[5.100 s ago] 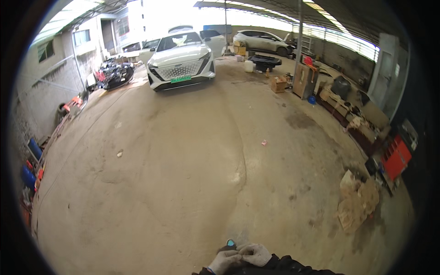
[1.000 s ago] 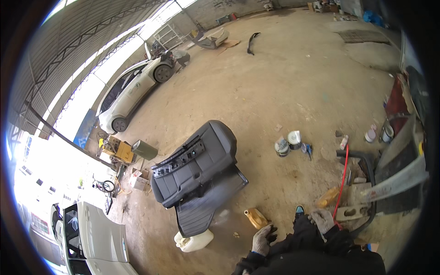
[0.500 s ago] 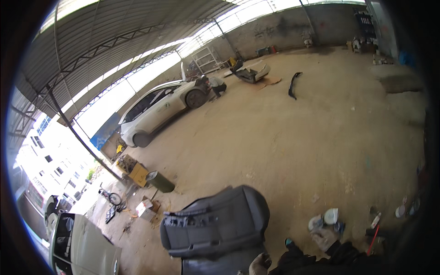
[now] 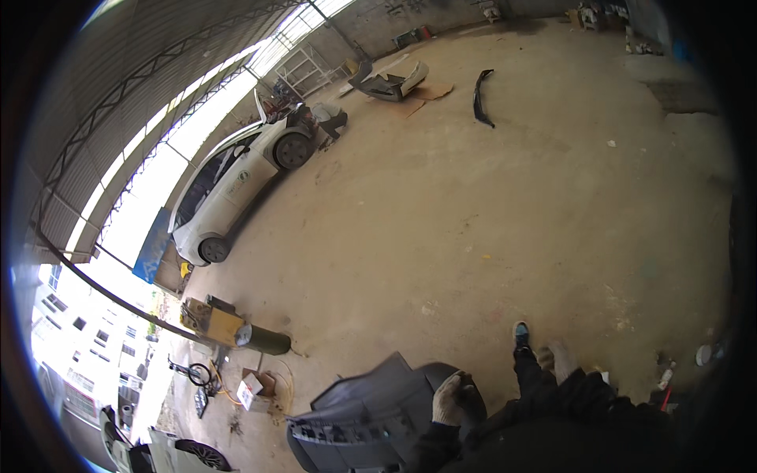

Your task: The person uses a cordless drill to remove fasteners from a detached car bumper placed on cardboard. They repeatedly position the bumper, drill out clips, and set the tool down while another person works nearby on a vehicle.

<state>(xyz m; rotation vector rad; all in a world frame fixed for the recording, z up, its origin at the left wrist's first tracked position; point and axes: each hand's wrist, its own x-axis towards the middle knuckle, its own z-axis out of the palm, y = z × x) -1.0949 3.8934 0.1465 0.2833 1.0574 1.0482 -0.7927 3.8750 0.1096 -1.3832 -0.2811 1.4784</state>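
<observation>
My left hand [image 4: 448,400], in a pale work glove with dark fingertips, is over the right end of a dark grey car seat [image 4: 367,422] on the floor in front of me. Its fingers are curled; what they hold, if anything, is hidden. Whether it touches the seat I cannot tell. My right hand [image 4: 563,363], also gloved, is blurred beside my outstretched leg and shoe [image 4: 521,334], and its fingers cannot be made out. A row of small dark shapes runs along the seat's left part.
A white car [image 4: 240,185] stands at the far left, a person [image 4: 327,118] crouching by its front. A bumper [image 4: 390,83] and black trim strip [image 4: 479,98] lie farther back. A green drum [image 4: 264,339], cardboard box [image 4: 252,392] and bicycle [image 4: 192,373] are at left; a red-handled tool [image 4: 666,400] lies right.
The view has tilted down and turned. My left hand has moved up and forward, over the seat's right end. My right hand is away from the white round containers it was beside.
</observation>
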